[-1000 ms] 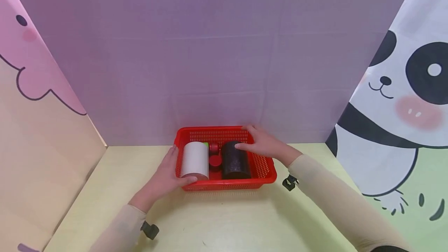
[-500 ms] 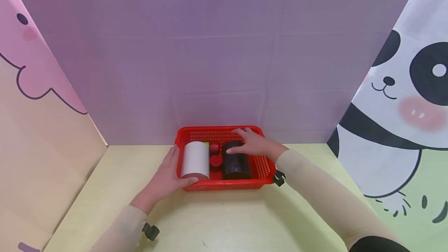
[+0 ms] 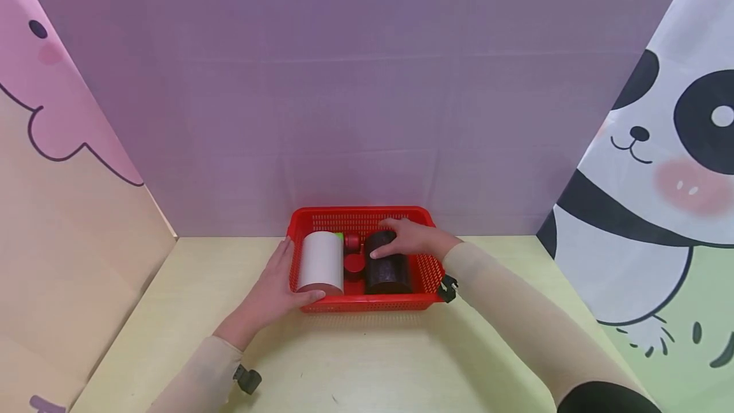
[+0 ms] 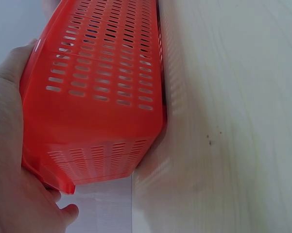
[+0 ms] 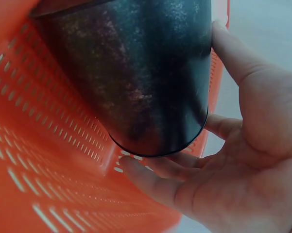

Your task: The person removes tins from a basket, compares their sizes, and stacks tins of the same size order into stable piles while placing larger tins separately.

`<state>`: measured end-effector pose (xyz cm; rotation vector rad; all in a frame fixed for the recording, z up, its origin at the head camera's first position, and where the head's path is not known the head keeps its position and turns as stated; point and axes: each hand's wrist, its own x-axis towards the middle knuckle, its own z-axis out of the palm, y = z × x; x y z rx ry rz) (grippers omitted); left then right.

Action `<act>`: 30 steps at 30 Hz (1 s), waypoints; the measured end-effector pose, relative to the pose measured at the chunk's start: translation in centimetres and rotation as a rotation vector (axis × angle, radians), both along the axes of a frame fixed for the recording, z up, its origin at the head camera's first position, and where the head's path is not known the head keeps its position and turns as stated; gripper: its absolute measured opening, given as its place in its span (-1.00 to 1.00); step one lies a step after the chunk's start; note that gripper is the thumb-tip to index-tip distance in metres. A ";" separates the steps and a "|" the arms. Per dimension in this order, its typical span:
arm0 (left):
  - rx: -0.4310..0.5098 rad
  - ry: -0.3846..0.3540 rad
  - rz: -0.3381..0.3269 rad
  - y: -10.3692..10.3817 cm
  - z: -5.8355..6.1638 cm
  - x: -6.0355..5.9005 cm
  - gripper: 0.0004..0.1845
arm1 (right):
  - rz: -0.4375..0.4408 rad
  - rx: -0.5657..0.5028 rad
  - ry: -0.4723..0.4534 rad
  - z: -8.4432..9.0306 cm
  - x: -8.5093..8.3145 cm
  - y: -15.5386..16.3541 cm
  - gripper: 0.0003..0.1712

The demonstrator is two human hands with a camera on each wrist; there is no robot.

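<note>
My right hand curls its fingers round the black cylinder, which lies at 3 o'clock inside the red basket on the worktop. My left hand grips the basket's 9 o'clock wall, beside the white roll.

The perforated basket is glossy red plastic, the black cylinder faintly mottled, the surface matt pale wood.
</note>
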<state>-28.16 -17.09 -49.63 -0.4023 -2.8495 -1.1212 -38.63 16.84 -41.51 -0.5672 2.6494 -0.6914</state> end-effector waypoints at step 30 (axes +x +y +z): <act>0.022 -0.004 0.004 0.0 0.0 0.1 0.49 | -0.005 -0.097 -0.001 0.0 1.8 -0.8 -0.13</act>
